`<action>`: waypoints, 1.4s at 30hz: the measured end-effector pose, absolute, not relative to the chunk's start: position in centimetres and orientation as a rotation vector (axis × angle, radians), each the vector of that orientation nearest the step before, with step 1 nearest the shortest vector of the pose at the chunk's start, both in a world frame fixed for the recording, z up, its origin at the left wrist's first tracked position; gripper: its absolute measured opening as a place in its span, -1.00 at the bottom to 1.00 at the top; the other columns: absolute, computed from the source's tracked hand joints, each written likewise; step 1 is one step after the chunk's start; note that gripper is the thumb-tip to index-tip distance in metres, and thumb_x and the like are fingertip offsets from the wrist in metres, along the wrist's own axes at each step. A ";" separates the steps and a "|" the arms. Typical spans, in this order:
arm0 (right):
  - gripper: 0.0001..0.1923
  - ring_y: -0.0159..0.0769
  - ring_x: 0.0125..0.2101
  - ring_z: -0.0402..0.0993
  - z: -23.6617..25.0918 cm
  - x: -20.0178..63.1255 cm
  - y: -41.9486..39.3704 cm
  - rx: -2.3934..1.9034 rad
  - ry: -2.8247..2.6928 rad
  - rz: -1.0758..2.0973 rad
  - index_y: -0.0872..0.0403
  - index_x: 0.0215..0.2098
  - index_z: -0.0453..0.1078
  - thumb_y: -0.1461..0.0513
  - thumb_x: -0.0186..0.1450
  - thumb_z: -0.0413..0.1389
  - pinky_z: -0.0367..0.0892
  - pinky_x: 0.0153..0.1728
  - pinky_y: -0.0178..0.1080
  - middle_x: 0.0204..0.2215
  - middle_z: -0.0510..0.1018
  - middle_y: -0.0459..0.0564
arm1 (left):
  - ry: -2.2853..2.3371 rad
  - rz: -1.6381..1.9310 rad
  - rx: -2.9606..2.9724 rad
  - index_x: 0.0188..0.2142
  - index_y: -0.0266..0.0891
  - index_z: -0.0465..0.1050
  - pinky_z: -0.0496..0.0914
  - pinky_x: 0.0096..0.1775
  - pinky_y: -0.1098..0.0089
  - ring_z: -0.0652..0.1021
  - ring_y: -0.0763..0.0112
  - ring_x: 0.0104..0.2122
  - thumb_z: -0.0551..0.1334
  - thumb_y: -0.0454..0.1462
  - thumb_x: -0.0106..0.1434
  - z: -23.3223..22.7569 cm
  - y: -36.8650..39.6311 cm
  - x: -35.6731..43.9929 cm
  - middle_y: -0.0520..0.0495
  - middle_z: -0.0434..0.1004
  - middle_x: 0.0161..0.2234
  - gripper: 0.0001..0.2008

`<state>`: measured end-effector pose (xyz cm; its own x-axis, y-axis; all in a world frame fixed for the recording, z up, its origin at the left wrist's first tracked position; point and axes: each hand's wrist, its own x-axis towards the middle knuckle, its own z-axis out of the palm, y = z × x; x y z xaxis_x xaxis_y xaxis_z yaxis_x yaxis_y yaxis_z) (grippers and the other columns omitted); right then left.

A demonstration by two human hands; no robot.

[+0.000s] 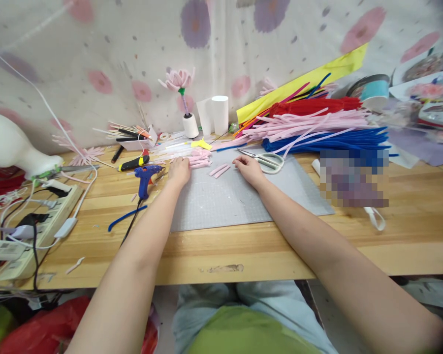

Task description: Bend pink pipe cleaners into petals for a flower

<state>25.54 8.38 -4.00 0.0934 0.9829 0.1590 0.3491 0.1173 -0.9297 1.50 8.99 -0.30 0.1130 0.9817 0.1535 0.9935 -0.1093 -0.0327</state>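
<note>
my left hand (179, 170) rests flat on cut pink bits (200, 158) at mat (243, 201) top; right hand (248, 168) loosely curled, empty, nr scissors (266, 160). most stems (310, 125) uncut.

We see a bright, even scene with soft daylight-like light and only faint shadows under our forearms on the counter (221, 255). No strong glare shows on the grey cutting mat (243, 196). Away from the mat, toward the frame's edges, straight lines bow and the corners darken. Just right of the mat a pixelated block (353, 178) masks detail; the near clothing is soft.
</note>
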 end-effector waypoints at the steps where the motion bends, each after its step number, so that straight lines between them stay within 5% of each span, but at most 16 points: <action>1: -0.86 -0.37 -0.50 0.30 -3.9 25.5 8.3 -1.405 -1.425 0.828 0.09 -0.49 0.38 0.20 0.09 0.03 0.18 -0.38 -0.28 -0.57 0.43 -0.12 | -1.993 -0.148 -2.244 -0.18 -0.22 0.39 0.22 -0.06 0.24 0.35 0.14 -0.05 0.05 -0.29 0.21 -0.2 9.1 1.6 -0.22 0.39 -0.11 -0.78; 11: -0.84 -0.32 -0.47 0.33 -4.0 25.6 8.2 -1.430 -1.451 0.765 0.09 -0.44 0.40 0.20 0.13 0.02 0.21 -0.35 -0.24 -0.52 0.47 -0.07 | -1.884 -0.290 -2.203 -0.10 -0.16 0.41 0.15 -0.07 0.21 0.38 0.17 -0.11 -0.10 -0.25 0.30 1.6 8.8 1.6 -0.19 0.45 -0.14 -0.64; 17: -0.68 -0.16 -0.20 0.32 -1.9 24.5 6.0 -1.234 -1.799 0.196 0.05 -0.09 0.42 0.22 0.25 -0.05 0.17 -0.13 -0.12 -0.18 0.48 0.10 | -1.680 -0.283 -2.328 -0.20 -0.22 0.45 0.12 -0.09 0.16 0.35 0.11 -0.09 -0.10 -0.32 0.29 1.5 6.0 5.0 -0.26 0.44 -0.19 -0.65; 24: -0.73 -0.19 -0.31 0.32 -0.5 23.3 5.0 -1.253 -2.278 0.041 0.10 -0.31 0.51 0.22 0.26 -0.03 0.15 -0.28 -0.17 -0.35 0.53 0.10 | -1.651 -0.537 -2.483 -0.14 -0.22 0.43 0.19 -0.07 0.21 0.37 0.17 -0.08 -0.08 -0.25 0.31 0.3 3.0 8.6 -0.23 0.45 -0.20 -0.66; 29: -0.82 -0.28 -0.40 0.33 -0.6 24.3 5.7 -1.357 -2.039 0.241 0.06 -0.38 0.49 0.24 0.17 0.03 0.15 -0.37 -0.24 -0.41 0.52 0.01 | -1.858 -0.890 -2.511 0.02 -0.20 0.33 0.25 -0.05 0.34 0.41 0.29 -0.06 -0.02 -0.27 0.29 0.1 1.9 7.4 -0.17 0.41 -0.06 -0.65; 34: -0.86 -0.36 -0.51 0.28 -0.5 24.6 6.4 -1.300 -1.652 0.706 0.07 -0.51 0.43 0.16 0.08 0.12 0.13 -0.42 -0.27 -0.57 0.45 -0.08 | -2.326 -1.257 -2.494 -0.29 -0.22 0.48 0.38 -0.21 0.37 0.52 0.35 -0.25 0.07 -0.26 0.23 -0.6 2.1 6.1 -0.10 0.53 -0.30 -0.79; 38: -0.78 -0.43 -0.58 0.24 -0.5 23.8 5.9 -1.064 -1.490 1.180 0.08 -0.52 0.38 0.08 0.00 0.18 0.12 -0.51 -0.32 -0.63 0.40 -0.12 | -2.673 -2.055 -2.437 -0.32 -0.29 0.45 0.43 -0.42 0.42 0.55 0.43 -0.44 0.15 -0.26 0.18 -1.6 2.5 7.1 -0.07 0.54 -0.40 -0.84; 42: -0.72 -0.47 -0.58 0.25 -0.6 23.0 5.1 -0.963 -1.477 1.392 0.09 -0.51 0.35 0.08 -0.07 0.24 0.15 -0.53 -0.35 -0.61 0.41 -0.14 | -2.755 -2.364 -2.403 -0.35 -0.33 0.41 0.44 -0.45 0.47 0.57 0.46 -0.46 0.19 -0.21 0.16 -1.9 2.2 8.2 -0.07 0.53 -0.43 -0.82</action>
